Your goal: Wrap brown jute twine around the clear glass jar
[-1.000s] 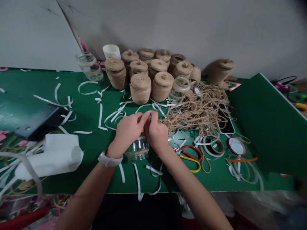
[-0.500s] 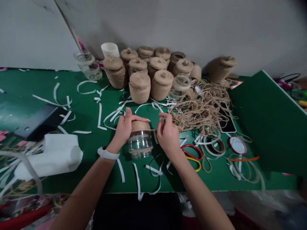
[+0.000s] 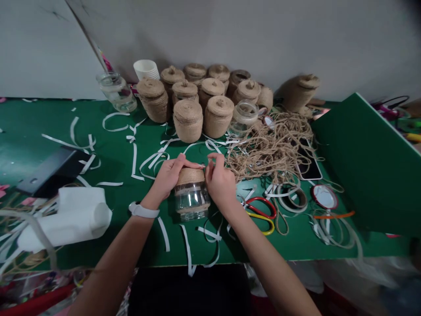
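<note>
A glass jar (image 3: 192,202) lies on its side or stands tilted before me, mouth towards me, its far end wound with brown jute twine (image 3: 190,176). My left hand (image 3: 171,173) grips the wrapped end from the left, fingers across the top. Close against the jar's right side is my right hand (image 3: 219,177), its fingers closed in a pinch on the twine; the strand itself is mostly hidden there. A large tangle of loose twine (image 3: 272,149) lies just beyond the right hand.
Several twine-covered jars (image 3: 188,120) stand at the back, with bare glass jars (image 3: 244,117) beside them. Red-and-yellow-handled scissors (image 3: 263,210), tape rolls (image 3: 297,198) and a phone (image 3: 309,164) lie to the right. White strips (image 3: 134,160) litter the green table; a white roll (image 3: 66,219) lies left.
My right hand has moved left and up, right against the jar. The stretch of twine visible between jar and hand is now hidden. The left hand still grips the jar.
</note>
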{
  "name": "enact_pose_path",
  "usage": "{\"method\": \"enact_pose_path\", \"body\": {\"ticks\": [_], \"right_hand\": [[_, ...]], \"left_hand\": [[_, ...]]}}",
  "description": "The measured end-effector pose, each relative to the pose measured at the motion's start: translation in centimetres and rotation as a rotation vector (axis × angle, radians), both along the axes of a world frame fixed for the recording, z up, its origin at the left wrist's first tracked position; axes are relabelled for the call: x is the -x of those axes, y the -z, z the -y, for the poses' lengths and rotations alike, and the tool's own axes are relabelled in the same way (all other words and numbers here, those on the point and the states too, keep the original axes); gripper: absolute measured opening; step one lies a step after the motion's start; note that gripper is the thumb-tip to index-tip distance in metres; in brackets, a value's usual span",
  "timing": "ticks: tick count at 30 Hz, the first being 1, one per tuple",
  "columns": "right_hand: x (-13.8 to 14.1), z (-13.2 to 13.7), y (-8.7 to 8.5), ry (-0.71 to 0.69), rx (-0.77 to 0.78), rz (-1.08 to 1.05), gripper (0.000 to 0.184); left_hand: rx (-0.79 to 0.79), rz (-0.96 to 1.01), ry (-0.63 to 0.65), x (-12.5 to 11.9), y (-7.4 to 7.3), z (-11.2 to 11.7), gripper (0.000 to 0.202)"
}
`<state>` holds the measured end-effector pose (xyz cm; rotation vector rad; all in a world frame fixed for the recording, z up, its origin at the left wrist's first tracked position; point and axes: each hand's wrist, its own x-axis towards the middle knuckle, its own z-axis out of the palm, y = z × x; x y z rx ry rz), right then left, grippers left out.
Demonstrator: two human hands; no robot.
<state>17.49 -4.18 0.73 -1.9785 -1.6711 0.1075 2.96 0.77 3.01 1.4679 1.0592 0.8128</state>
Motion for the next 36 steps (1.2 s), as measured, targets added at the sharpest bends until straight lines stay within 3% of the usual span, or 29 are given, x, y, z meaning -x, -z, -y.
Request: {"method": "enact_pose_path", "body": {"ticks": [2,5,7,10,18,28,32,36], "right_hand": [[0.4,0.0,-0.5,-0.003,0.013,0.016,0.028],[1.3,0.2,-1.4,-0.035,0.022,0.042,0.028],[1.7,0.3,-1.9,-0.076,0.023,0.031,0.030],[1.7,0.2,-2.1,-0.135,0.012,-0.060,0.033],[-0.6,0.4,-1.0,-0.136,-0.046,-0.225,0.032],[0.3,0.9,0.2,-0.070,-0.087,-0.196,0.028],[0.4,0.3,-0.2,-0.061,-0.059,-0.170,0.028],[0.4,0.3,-0.9,-0.057,-0.024,-0.088,0.030]], "left_hand": [[-0.139,-0.222,0.054,0.1,-1.3,0.1,0.047],[-0.336,-0.465,0.027,-0.6,-3.0,0.7,0.041],[-0.352,-0.549,0.027,-1.1,-3.5,1.0,0.047],[-0.251,-0.634,0.030,-1.3,-3.4,0.9,0.065],[-0.061,-0.388,-0.129,0.1,-2.1,0.6,0.087],[0.012,-0.101,-0.054,-0.6,-0.3,0.9,0.086],[-0.042,-0.084,-0.076,-0.5,-0.1,1.0,0.085],[-0.140,-0.232,-0.021,-0.2,-1.2,0.9,0.073]]}}
